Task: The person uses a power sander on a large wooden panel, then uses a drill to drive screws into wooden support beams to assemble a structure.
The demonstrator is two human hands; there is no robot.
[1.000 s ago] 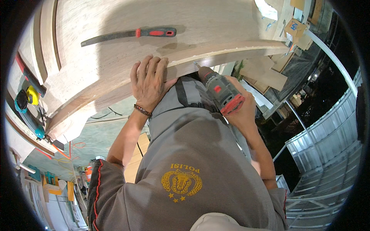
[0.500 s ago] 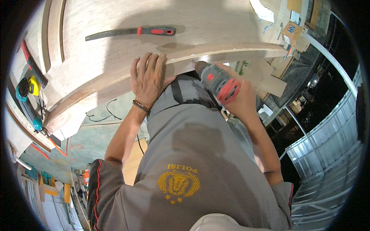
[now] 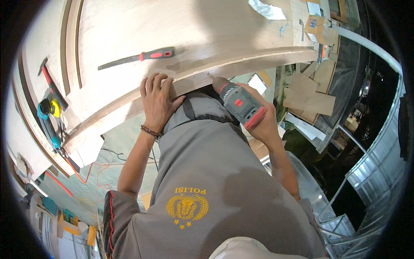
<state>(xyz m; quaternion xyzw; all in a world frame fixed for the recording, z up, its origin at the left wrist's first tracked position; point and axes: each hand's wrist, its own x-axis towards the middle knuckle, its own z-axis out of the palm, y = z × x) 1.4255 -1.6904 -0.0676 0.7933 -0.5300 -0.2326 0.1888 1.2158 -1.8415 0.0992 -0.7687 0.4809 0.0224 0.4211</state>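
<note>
well, drill (image 3: 243,105) near curved edge (image 3: 195,82)

Right grip (image 3: 266,124) around a drill (image 3: 239,104), left grip (image 3: 158,102) on curved wooden edge (image 3: 250,63), red-and-black-handled tool (image 3: 156,54) beyond left grip

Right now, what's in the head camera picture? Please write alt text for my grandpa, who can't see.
A person's right hand grips a black-and-red drill, its bit pointed at a curved wooden edge, where the left hand rests. A file-like tool lies on the wooden surface beyond; a hammer and yellow tape measure sit to the left.
</note>
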